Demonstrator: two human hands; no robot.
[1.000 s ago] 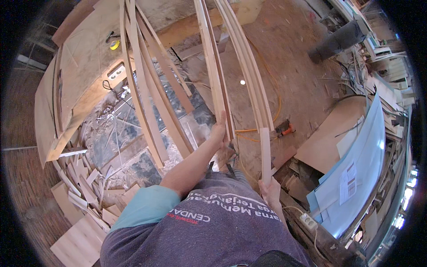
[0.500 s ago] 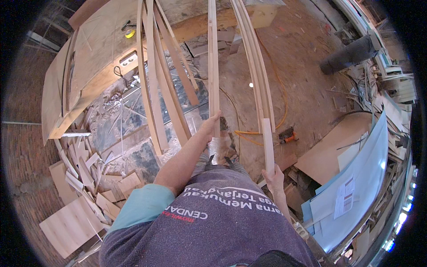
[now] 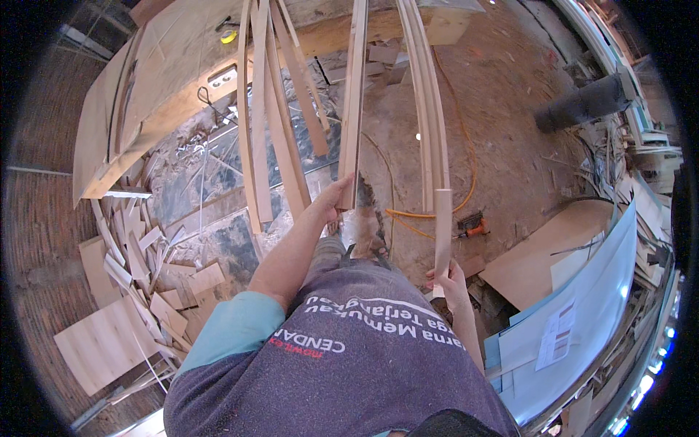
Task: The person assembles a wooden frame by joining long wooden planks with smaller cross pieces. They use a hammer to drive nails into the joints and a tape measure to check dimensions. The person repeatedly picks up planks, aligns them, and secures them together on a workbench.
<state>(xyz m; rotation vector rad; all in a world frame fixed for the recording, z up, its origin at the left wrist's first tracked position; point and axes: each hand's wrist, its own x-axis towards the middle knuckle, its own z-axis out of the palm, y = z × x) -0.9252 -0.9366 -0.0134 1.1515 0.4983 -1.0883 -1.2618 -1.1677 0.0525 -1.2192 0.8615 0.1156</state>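
Two hands, both loaded. Left hand (image 3: 336, 195): fingers closed around the near end of one long-strip bundle (image 3: 352, 109), which ran out over the table's (image 3: 171, 69) near edge. Right hand (image 3: 445, 278): fingers closed on the lower end of one short strip (image 3: 443, 229); rest stuck out ahead. Second bundle (image 3: 424, 109) lay beyond; contact unclear. Five loose strips (image 3: 260, 131) overhung the same edge.

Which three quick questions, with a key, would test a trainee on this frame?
1. Multiple choice: what does the left hand grip?
A) the yellow tape
B) long timber
C) a power cable
2. True or false: the orange tool lies on the bench.
3. Fill in: in this view, the light-blue sheet is to the ____ of the right hand.

Key: 1. B. 2. False: the orange tool lies on the floor. 3. right.
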